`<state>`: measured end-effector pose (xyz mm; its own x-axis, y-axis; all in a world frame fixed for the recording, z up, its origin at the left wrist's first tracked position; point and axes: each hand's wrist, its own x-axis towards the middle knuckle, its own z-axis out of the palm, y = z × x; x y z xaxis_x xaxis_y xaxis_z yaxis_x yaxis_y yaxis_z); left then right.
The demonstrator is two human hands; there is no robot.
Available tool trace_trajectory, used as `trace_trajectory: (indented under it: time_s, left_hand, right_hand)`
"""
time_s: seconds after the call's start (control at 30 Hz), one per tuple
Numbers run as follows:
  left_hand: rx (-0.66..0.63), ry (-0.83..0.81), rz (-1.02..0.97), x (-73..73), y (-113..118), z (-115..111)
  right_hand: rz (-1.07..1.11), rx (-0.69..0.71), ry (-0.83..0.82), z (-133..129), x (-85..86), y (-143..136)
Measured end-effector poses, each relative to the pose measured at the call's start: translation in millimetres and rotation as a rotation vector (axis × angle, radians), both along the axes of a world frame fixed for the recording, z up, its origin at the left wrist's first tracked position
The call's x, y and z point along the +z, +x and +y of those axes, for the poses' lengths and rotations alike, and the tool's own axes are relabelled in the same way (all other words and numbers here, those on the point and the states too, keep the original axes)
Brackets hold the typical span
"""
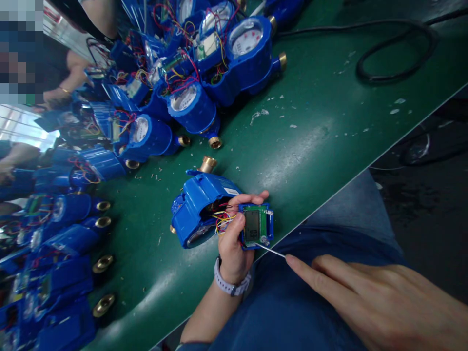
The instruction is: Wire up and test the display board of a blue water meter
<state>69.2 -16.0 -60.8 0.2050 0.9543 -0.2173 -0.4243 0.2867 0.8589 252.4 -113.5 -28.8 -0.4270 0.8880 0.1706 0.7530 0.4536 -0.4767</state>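
Observation:
My left hand (234,239) is closed around a small green circuit board with a grey LCD display (252,225), seated in a blue frame. Thin coloured wires (222,219) run from it into an opened blue water meter (208,197) lying on the table with a brass pipe end upward. In my right hand (351,287) is a thin metal probe (271,251), perhaps a slim screwdriver or tweezers. Its tip touches or nearly touches the board's lower edge. The tool's other end is hidden behind my fingers.
Several blue water meters (193,109) with brass ends and loose wires crowd the left and far side of the green table (310,146). A black cable (395,78) loops at the upper right. Other people's arms (73,73) show at the upper left. White scraps lie about.

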Motion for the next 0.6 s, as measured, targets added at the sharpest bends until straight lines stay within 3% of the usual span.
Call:
trace_trajectory:
  time_s: [0.1,0.27,0.6]
  left_hand:
    - [0.021,-0.011,-0.069,-0.2,3.4,-0.1]
    - [0.068,0.016,-0.185,-1.2,7.4,-2.0]
    - [0.074,-0.036,-0.17,3.1,9.1,0.5]
  right_hand:
    - [-0.002,0.068,0.047,-3.7,-1.8,-0.4]
    - [0.023,0.068,0.007,-3.7,-1.8,-0.8]
    - [0.02,0.046,0.019,-2.7,-1.0,-0.8]
